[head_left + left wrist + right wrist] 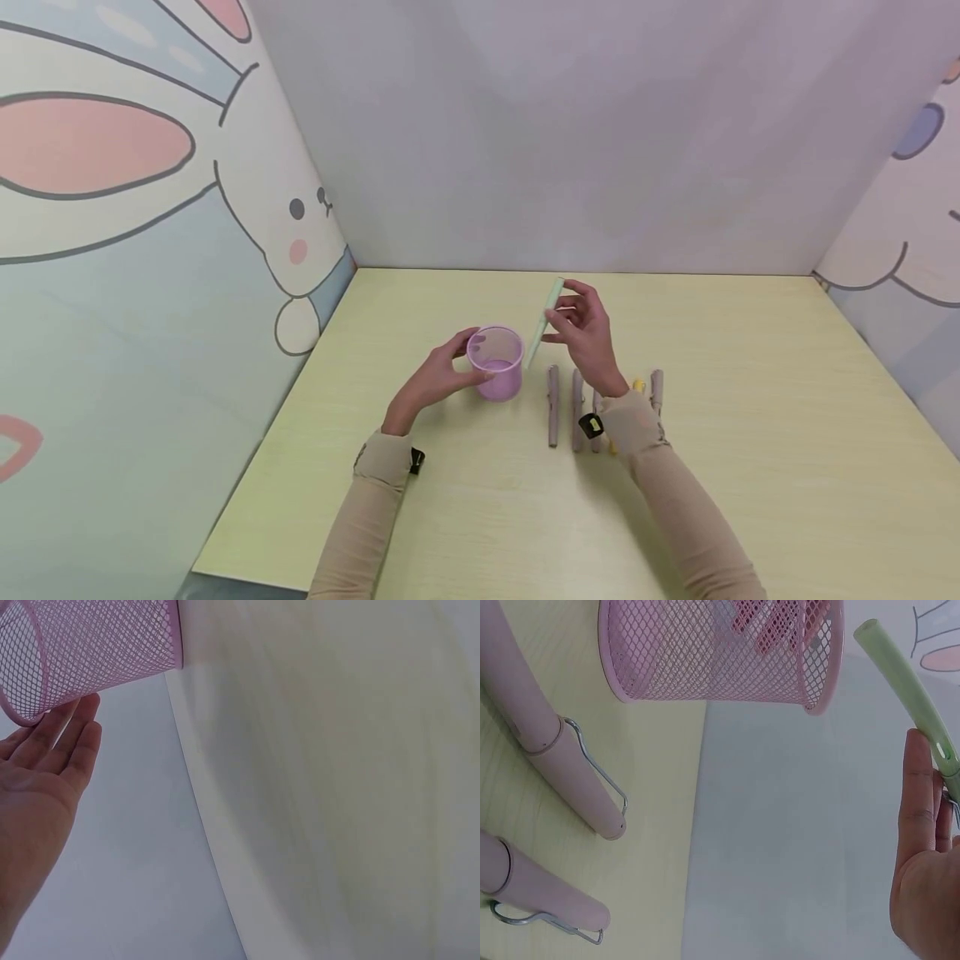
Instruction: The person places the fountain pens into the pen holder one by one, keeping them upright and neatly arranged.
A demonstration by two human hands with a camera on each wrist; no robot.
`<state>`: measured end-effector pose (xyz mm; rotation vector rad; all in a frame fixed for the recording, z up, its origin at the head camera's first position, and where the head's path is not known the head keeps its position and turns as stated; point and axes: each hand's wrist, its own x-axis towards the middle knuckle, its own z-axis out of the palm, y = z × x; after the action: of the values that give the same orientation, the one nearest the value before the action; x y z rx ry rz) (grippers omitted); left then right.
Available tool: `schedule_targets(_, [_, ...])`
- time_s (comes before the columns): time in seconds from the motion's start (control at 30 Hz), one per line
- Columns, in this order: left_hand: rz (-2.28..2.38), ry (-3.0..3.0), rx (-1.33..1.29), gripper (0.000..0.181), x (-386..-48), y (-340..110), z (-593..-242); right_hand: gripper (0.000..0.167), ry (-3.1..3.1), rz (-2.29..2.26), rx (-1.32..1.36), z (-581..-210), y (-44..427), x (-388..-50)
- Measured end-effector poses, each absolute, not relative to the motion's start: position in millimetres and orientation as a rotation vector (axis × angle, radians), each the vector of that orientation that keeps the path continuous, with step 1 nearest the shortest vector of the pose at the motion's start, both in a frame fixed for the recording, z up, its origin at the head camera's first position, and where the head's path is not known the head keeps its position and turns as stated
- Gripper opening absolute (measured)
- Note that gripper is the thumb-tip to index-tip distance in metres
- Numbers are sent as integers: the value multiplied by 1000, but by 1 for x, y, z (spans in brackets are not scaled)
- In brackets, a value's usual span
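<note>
A pink mesh pen holder stands upright on the table, and no pen shows inside it. My left hand holds it from the left, thumb on the near side and fingers on the far side; through the mesh in the right wrist view some of those fingers show. Up in the air just right of the holder's rim, a light green pen slants with its lower end toward the holder. It is pinched between the thumb and fingers of my right hand, its metal clip partly hidden by them.
Right of the holder lie several mauve pens with metal clips, roughly side by side, and one yellow pen. My right wrist and sleeve cover parts of them. A plain wall rises behind the table; printed side walls flank it.
</note>
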<state>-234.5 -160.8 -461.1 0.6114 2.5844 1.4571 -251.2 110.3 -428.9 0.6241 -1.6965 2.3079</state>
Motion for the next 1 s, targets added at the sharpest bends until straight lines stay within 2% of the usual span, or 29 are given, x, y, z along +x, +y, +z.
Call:
schedule_targets(0.6, [1476,2562,626,81,-235,-164,-461,50,-1608,2292,559,-433,91,-250])
schedule_targets(1.0, [1465,2563,599,82,-234,-167,-461,50,-1822,2170,578,-443,80,-249])
